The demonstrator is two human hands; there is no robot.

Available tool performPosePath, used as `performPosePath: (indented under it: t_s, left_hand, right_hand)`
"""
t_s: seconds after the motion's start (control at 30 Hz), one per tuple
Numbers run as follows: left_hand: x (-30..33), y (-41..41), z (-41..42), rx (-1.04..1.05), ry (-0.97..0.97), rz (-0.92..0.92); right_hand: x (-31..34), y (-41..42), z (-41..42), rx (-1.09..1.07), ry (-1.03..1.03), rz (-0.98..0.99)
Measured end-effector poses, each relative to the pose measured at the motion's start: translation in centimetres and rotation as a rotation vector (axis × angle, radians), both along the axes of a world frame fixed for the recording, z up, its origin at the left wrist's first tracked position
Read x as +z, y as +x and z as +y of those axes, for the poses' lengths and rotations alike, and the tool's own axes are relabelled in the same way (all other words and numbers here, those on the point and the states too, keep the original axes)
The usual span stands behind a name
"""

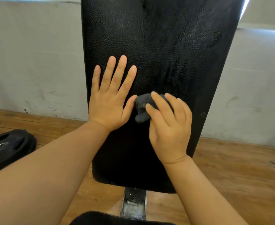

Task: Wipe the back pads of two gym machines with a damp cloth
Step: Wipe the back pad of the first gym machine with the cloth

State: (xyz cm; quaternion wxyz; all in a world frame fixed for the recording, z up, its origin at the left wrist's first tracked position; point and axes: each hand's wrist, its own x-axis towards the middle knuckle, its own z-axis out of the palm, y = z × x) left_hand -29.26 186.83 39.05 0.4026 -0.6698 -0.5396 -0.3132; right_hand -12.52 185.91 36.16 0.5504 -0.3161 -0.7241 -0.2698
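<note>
While your left hand point(110, 98) lies flat with its fingers straight and spread on the black, pebble-textured vinyl back pad point(157, 46), your right hand point(169, 127) grips a small bunched dark grey cloth point(142, 109) against the same pad. From the head view, the cloth sits at about the middle of the pad's height, just right of your left thumb, which touches or nearly touches its left edge. Your right fingers curl over the top and right side of the cloth, so only its left part shows.

Far of your hands, the upper pad glistens with streaks and sheen, mostly on its right half. The near, lower part of the pad looks dull and dark.

Below the pad's rounded near edge, a worn grey metal frame bar point(134, 203) runs toward you, and the curved edge of a black seat pad point(101, 218) shows at the bottom of the view.

At near left, a black round weight plate with grip slots point(6, 146) lies on the wooden plank floor point(239, 168). A scuffed pale grey wall point(28, 54) stands behind the pad on both sides.

No container appears in this view.
</note>
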Motion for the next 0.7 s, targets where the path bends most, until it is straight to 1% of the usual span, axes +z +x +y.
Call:
performPosePath:
  t_s: [0.1,0.2,0.4,0.5,0.7]
  left_hand:
    - [0.0,0.0,0.0,-0.006,0.003,0.0]
    - [-0.1,-0.1,0.0,-0.007,-0.002,-0.001]
    - [-0.4,-0.2,0.1,-0.002,-0.001,0.002]
    - [-0.4,-0.2,0.1,-0.009,0.001,-0.01]
    - [-0.5,-0.2,0.3,-0.013,0.019,-0.009]
  right_hand:
    - [0.4,-0.4,0.0,-0.006,-0.014,0.058]
    - [-0.7,-0.7,-0.5,-0.012,-0.046,0.088]
    - [-1.8,0.2,-0.8,-0.009,-0.05,0.013]
    - [-0.4,0.1,-0.5,0.001,-0.042,0.039]
    - [4.4,0.3,1.9,-0.009,0.057,0.128]
